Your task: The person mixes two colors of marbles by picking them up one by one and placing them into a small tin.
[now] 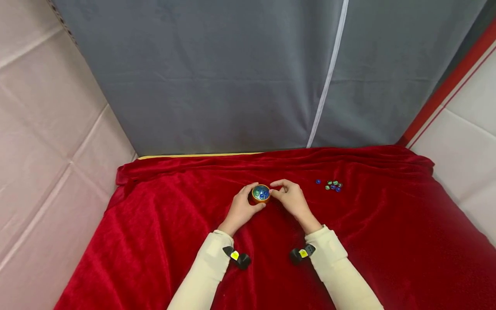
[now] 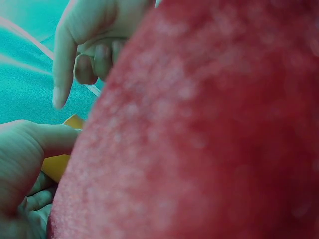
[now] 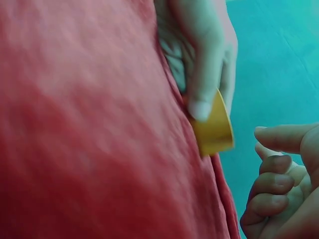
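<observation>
A small round bowl, orange-yellow outside and blue inside, stands on the red cloth with several blue and green glass marbles in it. My left hand grips its side, thumb at the near edge and fingers round the far left; in the right wrist view those fingers press the yellow wall. Just right of the rim is my right hand, thumb tip right at the edge, index finger stretched out apart from it. Its other fingers are curled in the right wrist view, and nothing shows between thumb and index.
Several more marbles, green and blue, lie in a loose group on the red cloth to the right. One blue marble sits apart, left of that group. The cloth is wrinkled, with a raised fold along its back edge before a grey curtain.
</observation>
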{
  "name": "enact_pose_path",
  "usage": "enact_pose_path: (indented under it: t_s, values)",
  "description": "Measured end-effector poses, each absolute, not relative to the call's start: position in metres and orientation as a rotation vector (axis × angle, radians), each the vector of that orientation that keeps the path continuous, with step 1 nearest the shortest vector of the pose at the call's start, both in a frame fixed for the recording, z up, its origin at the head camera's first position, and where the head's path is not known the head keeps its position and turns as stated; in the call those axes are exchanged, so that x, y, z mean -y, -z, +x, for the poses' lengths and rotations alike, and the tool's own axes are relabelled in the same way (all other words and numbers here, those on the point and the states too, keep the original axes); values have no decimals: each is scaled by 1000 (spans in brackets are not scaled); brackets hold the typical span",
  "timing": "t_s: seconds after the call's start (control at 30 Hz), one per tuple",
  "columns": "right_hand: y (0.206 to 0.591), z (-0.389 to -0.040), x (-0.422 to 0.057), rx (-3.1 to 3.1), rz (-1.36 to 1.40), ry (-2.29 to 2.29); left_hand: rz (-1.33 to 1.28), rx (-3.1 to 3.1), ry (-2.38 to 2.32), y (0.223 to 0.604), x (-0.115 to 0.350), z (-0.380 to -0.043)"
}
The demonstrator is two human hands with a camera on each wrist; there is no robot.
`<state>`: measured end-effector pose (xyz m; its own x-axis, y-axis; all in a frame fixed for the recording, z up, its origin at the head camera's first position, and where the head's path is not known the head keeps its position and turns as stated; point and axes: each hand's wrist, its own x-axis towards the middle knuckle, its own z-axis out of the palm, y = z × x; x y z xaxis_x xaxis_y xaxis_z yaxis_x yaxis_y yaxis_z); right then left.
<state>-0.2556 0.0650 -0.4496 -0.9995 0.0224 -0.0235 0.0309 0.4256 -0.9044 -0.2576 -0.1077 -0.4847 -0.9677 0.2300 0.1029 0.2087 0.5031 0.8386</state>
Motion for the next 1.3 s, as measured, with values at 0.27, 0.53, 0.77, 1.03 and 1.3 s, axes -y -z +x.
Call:
enact_pose_path:
  t_s: [0.27, 0.53, 0.77, 1.03, 1.3]
  values:
    - [444, -261, -91, -2607, 153, 1729, 356, -2672, -1523, 484, 109, -256]
    - [439, -265, -121, -2557, 290, 1844, 365, -2676, -1521, 484, 111, -255]
    - [438, -266, -142, -2557, 393, 1862, 332, -2673, -1511, 484, 111, -256]
    - [437, -263, -162, -2552, 452, 1837, 347, -2676, -1512, 485, 110, -256]
    - [433, -259, -184, -2487, 499, 1847, 337, -2673, -1515, 485, 111, -256]
